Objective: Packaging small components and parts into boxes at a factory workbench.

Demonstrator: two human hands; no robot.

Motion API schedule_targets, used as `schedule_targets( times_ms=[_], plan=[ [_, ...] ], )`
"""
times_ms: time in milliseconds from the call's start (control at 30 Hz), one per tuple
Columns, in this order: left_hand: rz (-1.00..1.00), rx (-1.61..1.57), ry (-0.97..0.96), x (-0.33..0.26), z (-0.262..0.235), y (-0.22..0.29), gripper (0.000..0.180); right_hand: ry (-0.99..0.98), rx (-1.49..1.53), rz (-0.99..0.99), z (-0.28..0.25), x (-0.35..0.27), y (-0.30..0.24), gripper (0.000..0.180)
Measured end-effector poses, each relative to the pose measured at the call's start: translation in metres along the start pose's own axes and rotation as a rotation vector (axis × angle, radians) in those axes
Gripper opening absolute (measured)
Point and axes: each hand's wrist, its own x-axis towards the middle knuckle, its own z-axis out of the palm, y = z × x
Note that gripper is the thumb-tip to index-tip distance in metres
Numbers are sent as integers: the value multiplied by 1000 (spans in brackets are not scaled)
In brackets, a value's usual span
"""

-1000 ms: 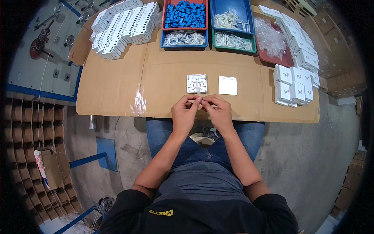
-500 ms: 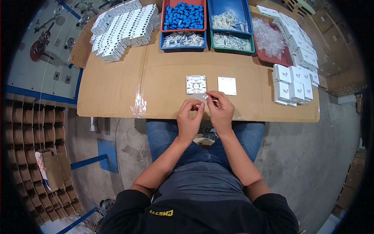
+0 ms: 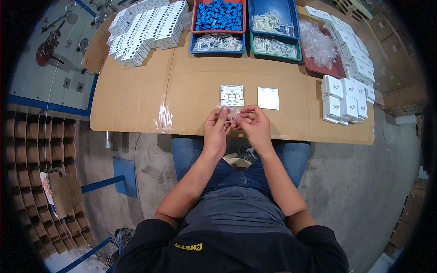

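Both hands pinch a small clear plastic bag (image 3: 234,112) near the front edge of the cardboard-covered table. My left hand (image 3: 215,133) is closed on its left side, and my right hand (image 3: 256,128) grips the right side between thumb and fingers. Whatever the bag contains is too small to make out. Just beyond the fingers lies a square white plastic box base (image 3: 231,96), its moulded inside facing up. To its right, a flat white square cover (image 3: 268,98) rests on the cardboard, apart from the base.
Trays at the back hold blue parts (image 3: 219,16), white plastic pieces (image 3: 272,24) and crumpled clear bags (image 3: 317,44). White box bases (image 3: 148,32) are stacked at the back left. Closed white boxes (image 3: 349,98) stand in stacks on the right. My legs are beneath the table edge.
My left fingers have moved up and closed further on the bag. My right fingers have shifted slightly, and the bag is now bunched between both hands. The base and cover stay put.
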Motion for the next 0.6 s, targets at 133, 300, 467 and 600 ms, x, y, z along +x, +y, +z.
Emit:
schedule_targets(
  times_ms=[133,300,467,600],
  plan=[
    [86,4,-7,-1,-5,-6,19,42,-37,-53,4,1,0,18],
    [95,1,-28,-3,0,-2,19,50,-27,80,3,-2,-3,12],
    [140,128,-5,-2,-1,0,18,-26,92,318,-9,2,-12,15],
    [171,252,-53,-1,-6,-2,16,-102,223,466,-22,11,-5,20]
  ],
)
